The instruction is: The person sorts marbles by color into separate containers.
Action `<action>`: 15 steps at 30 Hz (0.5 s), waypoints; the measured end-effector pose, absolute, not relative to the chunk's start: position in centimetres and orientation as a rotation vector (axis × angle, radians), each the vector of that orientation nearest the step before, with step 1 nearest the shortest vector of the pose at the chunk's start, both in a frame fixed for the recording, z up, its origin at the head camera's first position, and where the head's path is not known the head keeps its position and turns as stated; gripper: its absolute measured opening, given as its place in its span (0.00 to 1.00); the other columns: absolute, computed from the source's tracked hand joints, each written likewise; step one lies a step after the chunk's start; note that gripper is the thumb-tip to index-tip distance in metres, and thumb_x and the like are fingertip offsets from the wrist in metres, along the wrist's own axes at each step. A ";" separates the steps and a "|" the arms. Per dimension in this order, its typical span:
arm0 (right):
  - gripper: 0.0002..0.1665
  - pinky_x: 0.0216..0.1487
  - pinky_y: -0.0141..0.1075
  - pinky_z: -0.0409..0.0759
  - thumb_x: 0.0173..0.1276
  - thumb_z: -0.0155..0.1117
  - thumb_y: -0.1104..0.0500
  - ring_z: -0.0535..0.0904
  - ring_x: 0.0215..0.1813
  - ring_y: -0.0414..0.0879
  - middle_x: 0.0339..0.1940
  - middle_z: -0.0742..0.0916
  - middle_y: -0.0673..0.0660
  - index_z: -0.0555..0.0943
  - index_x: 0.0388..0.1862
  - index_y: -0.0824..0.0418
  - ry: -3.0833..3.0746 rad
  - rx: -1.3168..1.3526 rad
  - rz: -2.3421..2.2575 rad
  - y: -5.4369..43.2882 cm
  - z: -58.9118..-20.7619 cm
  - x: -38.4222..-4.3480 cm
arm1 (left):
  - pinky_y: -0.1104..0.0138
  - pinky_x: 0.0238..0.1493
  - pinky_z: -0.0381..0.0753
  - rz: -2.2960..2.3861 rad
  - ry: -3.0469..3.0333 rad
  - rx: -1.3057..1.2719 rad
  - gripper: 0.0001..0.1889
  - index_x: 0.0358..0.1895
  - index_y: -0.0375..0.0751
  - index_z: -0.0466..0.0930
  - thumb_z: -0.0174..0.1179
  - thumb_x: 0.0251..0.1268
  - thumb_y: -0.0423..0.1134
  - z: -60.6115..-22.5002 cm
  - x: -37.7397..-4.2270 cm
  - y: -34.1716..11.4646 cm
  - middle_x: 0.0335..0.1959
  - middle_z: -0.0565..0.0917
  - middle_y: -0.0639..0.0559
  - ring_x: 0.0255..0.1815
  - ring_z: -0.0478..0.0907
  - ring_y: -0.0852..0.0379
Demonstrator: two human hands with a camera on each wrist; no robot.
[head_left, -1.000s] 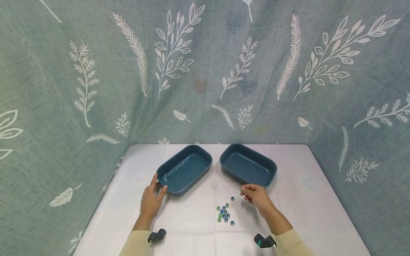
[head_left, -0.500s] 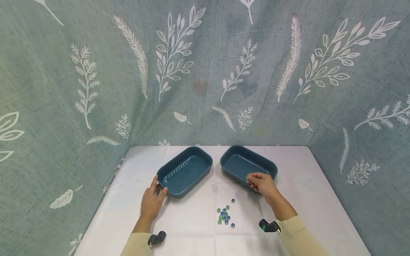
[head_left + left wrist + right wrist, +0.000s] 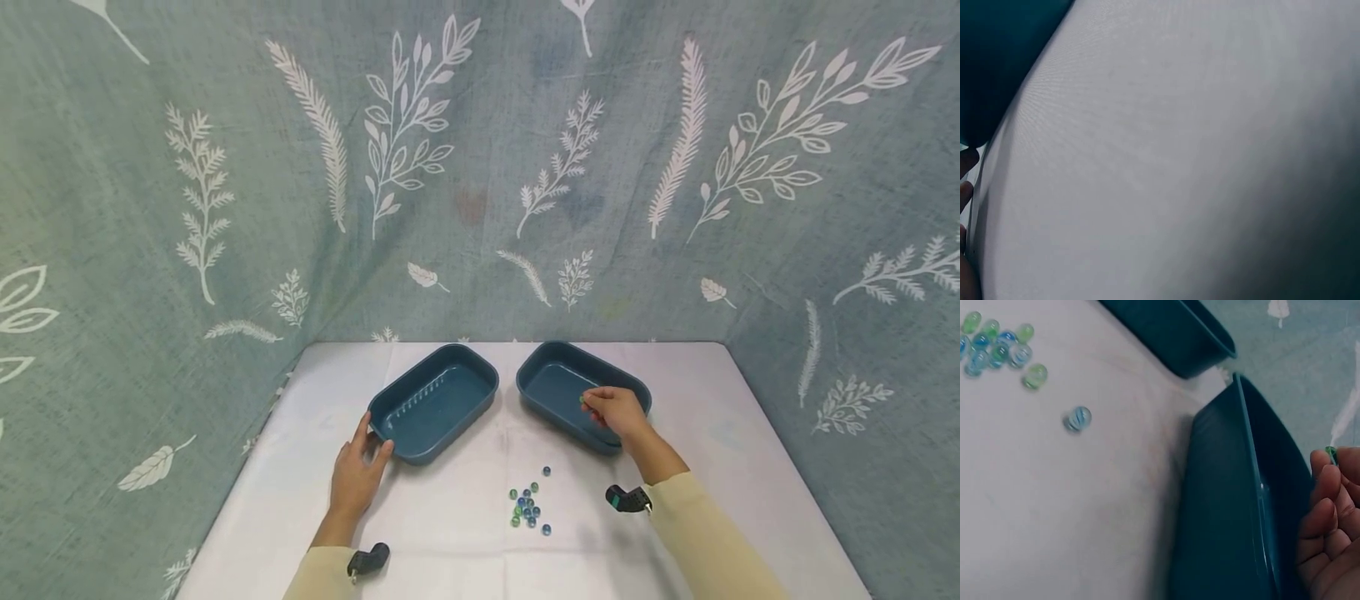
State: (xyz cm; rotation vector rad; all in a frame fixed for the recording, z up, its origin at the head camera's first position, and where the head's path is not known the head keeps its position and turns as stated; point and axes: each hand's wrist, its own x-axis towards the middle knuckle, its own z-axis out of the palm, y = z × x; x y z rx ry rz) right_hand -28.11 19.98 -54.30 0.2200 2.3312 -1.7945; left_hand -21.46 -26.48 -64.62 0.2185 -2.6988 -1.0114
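Note:
My right hand (image 3: 617,410) is above the right blue tray (image 3: 546,407), pinching a green glass marble (image 3: 1331,454) between thumb and fingertips. In the right wrist view that tray's long wall stands beside the hand. My left hand (image 3: 356,477) rests at the near left corner of the left blue tray (image 3: 431,448), its fingers spread and touching the corner. Only some fingertips (image 3: 966,161) of it show at the left wrist view's edge. Several blue and green marbles (image 3: 527,512) lie in a loose cluster on the white tablecloth, between the hands.
One blue marble (image 3: 547,472) lies apart from the cluster, closer to the right tray. The trays sit angled, with a narrow gap between them. A grey-green leaf-patterned curtain (image 3: 480,208) rises behind the white-covered table (image 3: 442,533).
The right hand has carried the green marble away from the near side of the right tray to above it. A green marble seen earlier inside that tray no longer shows. The left hand stays put.

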 end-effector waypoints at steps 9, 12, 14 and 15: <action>0.14 0.34 0.36 0.77 0.73 0.59 0.60 0.77 0.30 0.41 0.33 0.87 0.54 0.82 0.48 0.70 2.326 0.269 -1.786 19.9 -55.4 -30.3 | 0.42 0.71 0.44 -1.011 -2.695 0.211 0.40 0.79 0.62 0.45 0.53 0.68 0.63 -64.7 -21.5 -26.6 0.68 0.70 0.42 0.72 0.56 0.32; 0.14 0.36 0.38 0.78 0.73 0.59 0.61 0.78 0.30 0.41 0.33 0.87 0.54 0.82 0.48 0.71 2.315 0.269 -1.788 19.7 -55.7 -30.8 | 0.43 0.72 0.44 -1.012 -2.695 0.213 0.40 0.79 0.62 0.46 0.54 0.68 0.62 -64.6 -21.5 -26.5 0.68 0.70 0.42 0.72 0.56 0.32; 0.13 0.38 0.40 0.79 0.73 0.58 0.62 0.77 0.30 0.41 0.32 0.87 0.54 0.82 0.48 0.72 2.309 0.267 -1.788 19.5 -55.9 -31.1 | 0.41 0.71 0.44 -1.010 -2.700 0.220 0.40 0.79 0.63 0.45 0.53 0.69 0.62 -64.6 -21.5 -26.5 0.68 0.69 0.42 0.72 0.55 0.31; 0.13 0.39 0.41 0.79 0.73 0.58 0.62 0.77 0.30 0.41 0.32 0.87 0.53 0.82 0.48 0.72 2.309 0.268 -1.787 19.5 -56.1 -31.2 | 0.40 0.71 0.44 -1.008 -2.703 0.222 0.40 0.79 0.63 0.45 0.53 0.69 0.62 -64.6 -21.5 -26.5 0.69 0.69 0.42 0.72 0.54 0.30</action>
